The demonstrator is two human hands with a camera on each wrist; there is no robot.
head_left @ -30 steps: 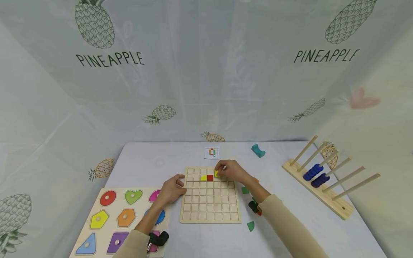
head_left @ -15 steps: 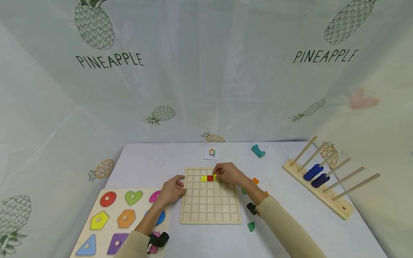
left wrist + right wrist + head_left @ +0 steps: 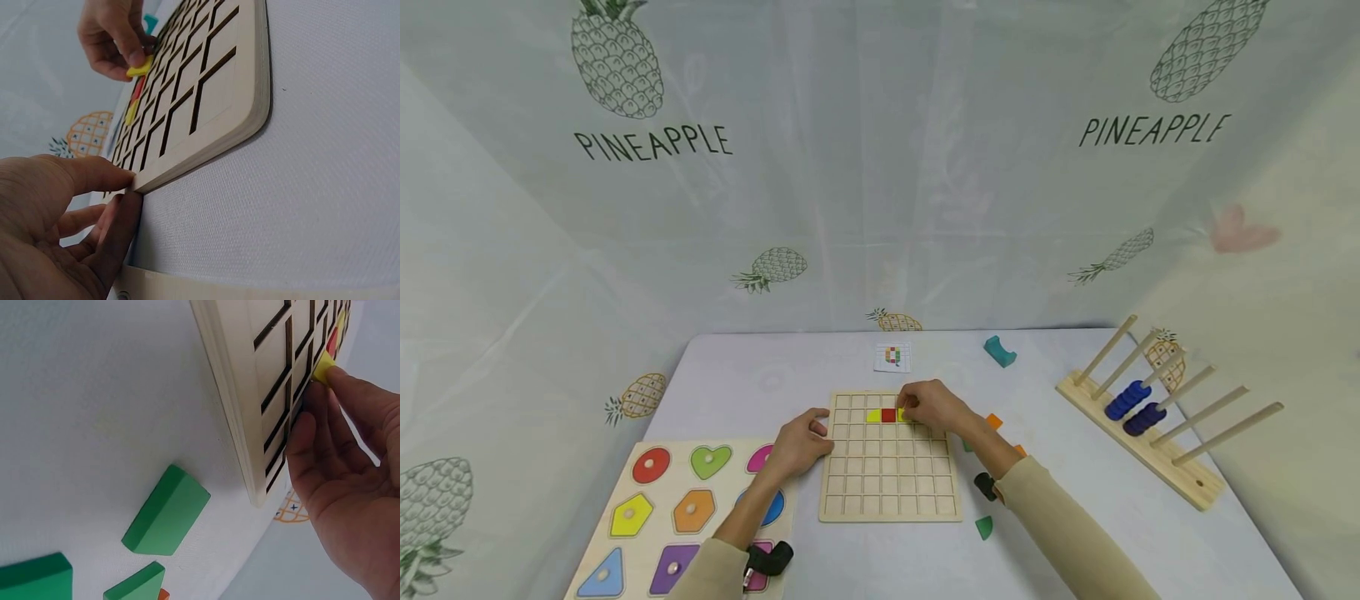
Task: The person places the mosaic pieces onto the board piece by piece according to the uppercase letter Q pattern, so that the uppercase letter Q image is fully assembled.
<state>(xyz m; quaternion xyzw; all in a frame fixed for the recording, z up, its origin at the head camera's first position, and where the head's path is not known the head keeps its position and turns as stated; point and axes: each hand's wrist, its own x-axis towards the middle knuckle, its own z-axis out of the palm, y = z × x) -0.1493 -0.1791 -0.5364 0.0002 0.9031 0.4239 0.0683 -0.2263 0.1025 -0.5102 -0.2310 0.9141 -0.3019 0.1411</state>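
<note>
A wooden grid board (image 3: 891, 475) lies mid-table. In its second row sit a yellow block (image 3: 873, 416) and a red block (image 3: 889, 415). Just right of the red one, my right hand (image 3: 934, 406) pinches another yellow block (image 3: 324, 367) between thumb and fingertips, right at a grid cell; its fingers partly cover the block in the head view. My left hand (image 3: 799, 442) lies at the board's left side, thumb and fingertips against the edge, as the left wrist view also shows. Behind the board is a small card (image 3: 892, 357) with a coloured block pattern.
Several green blocks (image 3: 167, 511) and orange blocks (image 3: 993, 421) lie right of the board, partly under my right forearm. A shape puzzle (image 3: 655, 517) is at the left, a peg stand (image 3: 1138, 433) with blue rings at the right. A teal piece (image 3: 1000, 352) lies behind.
My right hand has moved slightly left and nearer, bringing the yellow block down beside the red one, then stayed nearly still. The left hand has kept its place at the board's edge.
</note>
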